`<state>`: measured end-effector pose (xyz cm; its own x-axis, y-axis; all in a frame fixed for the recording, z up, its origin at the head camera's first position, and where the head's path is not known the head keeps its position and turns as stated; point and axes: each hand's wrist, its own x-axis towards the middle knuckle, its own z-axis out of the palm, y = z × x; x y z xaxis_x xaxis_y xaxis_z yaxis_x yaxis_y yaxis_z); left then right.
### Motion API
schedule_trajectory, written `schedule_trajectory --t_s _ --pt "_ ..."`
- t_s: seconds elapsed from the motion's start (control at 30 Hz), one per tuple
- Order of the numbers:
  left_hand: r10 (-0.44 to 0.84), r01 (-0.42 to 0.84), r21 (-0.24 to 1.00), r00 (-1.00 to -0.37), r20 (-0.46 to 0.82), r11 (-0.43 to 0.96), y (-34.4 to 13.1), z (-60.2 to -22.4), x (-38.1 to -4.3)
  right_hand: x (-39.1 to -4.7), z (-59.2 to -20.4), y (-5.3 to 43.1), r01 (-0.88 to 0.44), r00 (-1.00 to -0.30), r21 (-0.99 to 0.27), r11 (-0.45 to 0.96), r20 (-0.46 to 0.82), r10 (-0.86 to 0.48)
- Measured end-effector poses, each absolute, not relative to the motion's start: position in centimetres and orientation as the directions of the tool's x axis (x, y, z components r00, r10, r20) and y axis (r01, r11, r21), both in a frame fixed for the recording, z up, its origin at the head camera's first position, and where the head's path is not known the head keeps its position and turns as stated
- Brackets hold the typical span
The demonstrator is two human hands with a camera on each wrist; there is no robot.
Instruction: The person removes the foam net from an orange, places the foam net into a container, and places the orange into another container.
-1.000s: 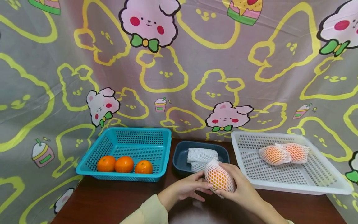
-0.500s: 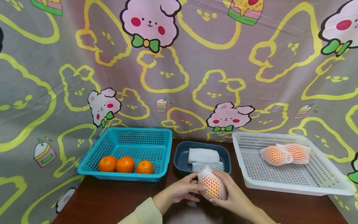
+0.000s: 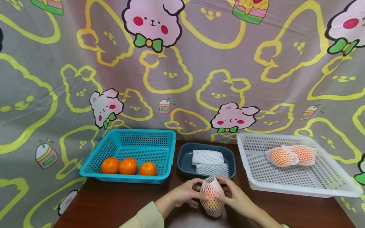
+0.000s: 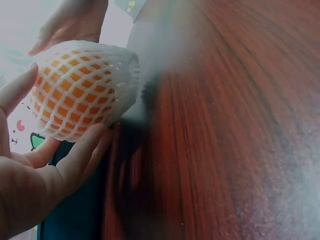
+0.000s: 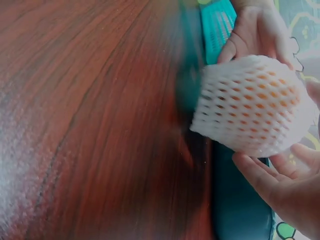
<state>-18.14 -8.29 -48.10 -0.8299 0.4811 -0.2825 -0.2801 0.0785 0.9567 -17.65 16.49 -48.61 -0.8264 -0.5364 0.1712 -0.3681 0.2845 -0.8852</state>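
Note:
An orange in a white foam net sleeve (image 3: 212,200) is held upright between my two hands, in front of the dark blue tray. My left hand (image 3: 185,193) grips its left side, with thumb and fingers around the net. From the other side my right hand (image 3: 239,198) holds it, thumb on the front and fingers behind. The left wrist view shows the netted orange (image 4: 75,95) resting on curled left fingers (image 4: 82,152). In the right wrist view the net's loose end (image 5: 207,102) sticks out past the fruit, toward the table.
At left, a teal basket (image 3: 137,179) contains three bare oranges (image 3: 128,166). Empty foam nets (image 3: 207,157) lie in the dark blue tray (image 3: 182,167) at the centre. On the right, two netted oranges (image 3: 281,157) sit in a white basket (image 3: 299,190). A patterned curtain (image 3: 182,63) hangs behind.
Both hands have brought the netted orange slightly left and lower, and turned it from a slant to upright. More of the nets in the tray shows now.

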Motion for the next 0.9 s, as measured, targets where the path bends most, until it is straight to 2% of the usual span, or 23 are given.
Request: schedule_trajectory --t_s 0.3,0.43,0.53,0.6,0.7,0.9 --pt "0.495 -0.21 0.973 -0.838 -0.23 0.098 -8.0 -48.0 -17.9 -18.3 -48.6 16.9 -0.401 -0.836 -0.859 0.318 0.201 -0.511" --pt "0.494 -0.047 0.993 -0.864 -0.094 0.106 -7.7 -48.0 -17.6 -18.3 -48.7 17.0 -0.421 -0.834 -0.863 0.279 0.248 -0.493" --pt "0.477 0.104 0.981 -0.879 0.013 0.166 -7.5 -47.9 -17.3 -18.2 -48.6 17.1 -0.427 -0.838 -0.873 0.234 0.286 -0.465" --pt "0.46 0.158 0.964 -0.887 0.043 0.214 -7.4 -47.7 -17.2 -18.1 -48.4 17.1 -0.436 -0.843 -0.87 0.231 0.305 -0.443" --pt "0.445 0.19 0.941 -0.894 0.049 0.279 -7.4 -47.5 -17.0 -18.1 -48.3 17.1 -0.45 -0.857 -0.85 0.274 0.324 -0.401" --pt "0.466 0.193 0.929 -0.884 0.025 0.317 -7.1 -47.7 -16.9 -18.0 -48.9 16.8 -0.46 -0.866 -0.835 0.302 0.347 -0.36"
